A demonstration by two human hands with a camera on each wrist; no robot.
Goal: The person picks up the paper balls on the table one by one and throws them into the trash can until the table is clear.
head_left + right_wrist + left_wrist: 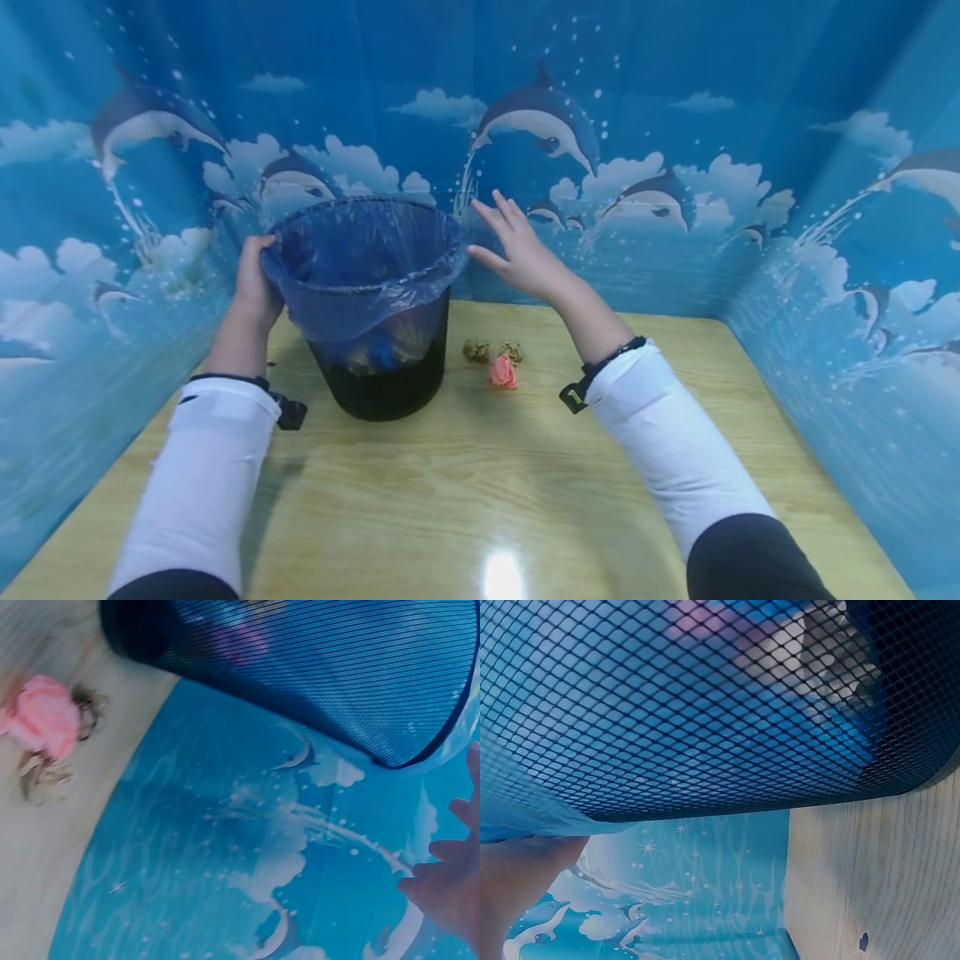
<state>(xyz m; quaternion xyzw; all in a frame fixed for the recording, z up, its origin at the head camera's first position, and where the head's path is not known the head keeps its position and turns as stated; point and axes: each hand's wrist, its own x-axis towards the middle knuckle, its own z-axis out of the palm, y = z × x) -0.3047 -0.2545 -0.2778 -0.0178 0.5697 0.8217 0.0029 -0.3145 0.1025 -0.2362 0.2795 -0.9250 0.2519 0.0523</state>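
Observation:
A black mesh wastebasket (pixel 390 375) stands on the left part of the table, lined with a translucent blue plastic bag (pixel 352 308) folded over its rim. Through the mesh, pink, white and blue rubbish shows in the left wrist view. My left hand (pixel 257 279) grips the rim at its left side, thumb on top, its fingers mostly hidden. To the right of the rim, my right hand (pixel 517 250) is held up with its fingers spread and nothing in them. Right of the basket lie a crumpled pink piece of paper (pixel 503 372) and two gold-brown crumpled scraps (pixel 476 350).
A light wooden table (pixel 420 500) carries everything. Blue curtains (pixel 675 75) printed with dolphins and clouds enclose it at the back and both sides. A small dark speck (pixel 864 942) marks the table by the basket's left side.

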